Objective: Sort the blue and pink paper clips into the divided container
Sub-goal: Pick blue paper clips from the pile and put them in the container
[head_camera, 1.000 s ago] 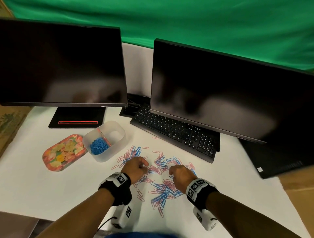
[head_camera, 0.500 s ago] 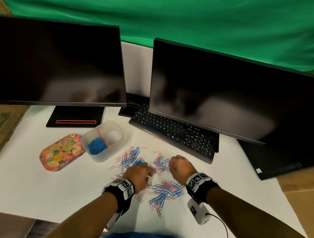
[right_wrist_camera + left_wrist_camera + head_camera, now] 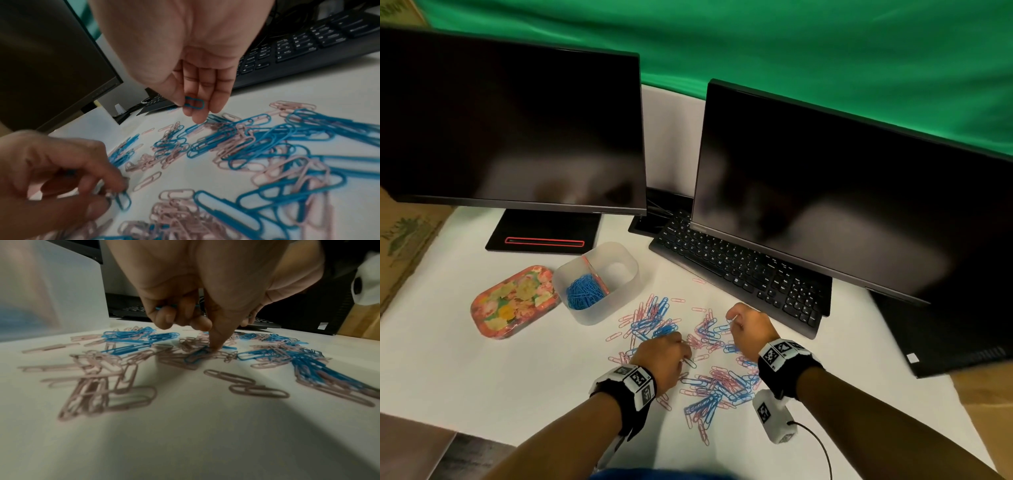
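A loose scatter of blue and pink paper clips (image 3: 709, 373) is spread over the white table (image 3: 482, 383), in front of the black keyboard (image 3: 743, 270) and just beside the divided container (image 3: 619, 301); the container is a translucent tub split by a pink divider (image 3: 594, 279), with a heap of sorted blue clips (image 3: 582, 291) seen in its left compartment; little can be made out in the right compartment.

The left hand (image 3: 664, 356) is held low over the scatter; in the left wrist view its index finger (image 3: 218, 339) is pressed tip-down onto a blue clip on the table (image 3: 197, 356), while the other fingers are curled around a few blue clips kept in the hand (image 3: 166, 306).

The right hand (image 3: 751, 325) is raised slightly above the clips nearer the keyboard; in the right wrist view a single blue paper clip (image 3: 194, 102) is pinched between the thumb and the fingertips (image 3: 218, 104), so the hand is closed on that clip.

A floral tin (image 3: 513, 301) lies left of the container, nearly touching it; two dark monitors (image 3: 842, 205) stand behind, before a green backdrop (image 3: 791, 44).
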Demonstrator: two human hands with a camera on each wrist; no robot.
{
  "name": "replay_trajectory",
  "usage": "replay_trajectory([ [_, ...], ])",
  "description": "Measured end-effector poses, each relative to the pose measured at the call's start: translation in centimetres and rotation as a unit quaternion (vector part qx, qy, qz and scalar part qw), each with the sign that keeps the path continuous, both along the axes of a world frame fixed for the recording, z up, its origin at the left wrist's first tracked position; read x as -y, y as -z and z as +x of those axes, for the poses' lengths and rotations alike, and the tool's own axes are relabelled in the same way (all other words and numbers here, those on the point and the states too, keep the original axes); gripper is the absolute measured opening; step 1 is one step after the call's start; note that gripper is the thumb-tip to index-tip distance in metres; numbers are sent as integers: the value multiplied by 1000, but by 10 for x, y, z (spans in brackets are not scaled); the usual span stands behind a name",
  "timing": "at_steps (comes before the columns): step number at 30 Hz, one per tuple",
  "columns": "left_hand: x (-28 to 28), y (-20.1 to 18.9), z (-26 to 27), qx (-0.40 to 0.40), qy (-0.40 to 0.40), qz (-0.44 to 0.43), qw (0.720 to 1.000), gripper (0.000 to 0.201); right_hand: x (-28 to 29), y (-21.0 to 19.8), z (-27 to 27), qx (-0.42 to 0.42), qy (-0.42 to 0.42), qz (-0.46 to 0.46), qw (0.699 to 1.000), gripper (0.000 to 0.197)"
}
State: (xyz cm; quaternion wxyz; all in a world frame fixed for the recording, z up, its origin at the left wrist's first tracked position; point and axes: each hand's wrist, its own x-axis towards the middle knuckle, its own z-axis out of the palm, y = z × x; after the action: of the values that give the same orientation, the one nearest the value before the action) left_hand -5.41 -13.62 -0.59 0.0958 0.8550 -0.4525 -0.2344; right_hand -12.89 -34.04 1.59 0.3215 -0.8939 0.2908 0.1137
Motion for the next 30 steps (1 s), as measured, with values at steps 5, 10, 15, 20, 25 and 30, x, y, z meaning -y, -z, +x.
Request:
replay_trajectory([
  [5,2,-3,-1,9,6,29,1000,25,3,-1,7,13,74,72,995,22],
  [10,4,-7,-1,-4,0,50,999,15,2,-3,21,-18,54,23,998,22],
  [15,-2,-6,-2,-63,-75,-34,995,5,-3,-2,28,-48,-93,-79,991,18],
  [20,-5,-12,5,-184,-212,-138,950,13,-11,7,31,-39,-209,-147,966,24],
  [25,-3,-11,11,-182,-249,-179,934,22,-12,6,31,-52,-248,-170,952,23],
  [30,-3,-9,15,-226,-302,-180,909,22,-14,3,34,-90,-238,-171,952,25],
])
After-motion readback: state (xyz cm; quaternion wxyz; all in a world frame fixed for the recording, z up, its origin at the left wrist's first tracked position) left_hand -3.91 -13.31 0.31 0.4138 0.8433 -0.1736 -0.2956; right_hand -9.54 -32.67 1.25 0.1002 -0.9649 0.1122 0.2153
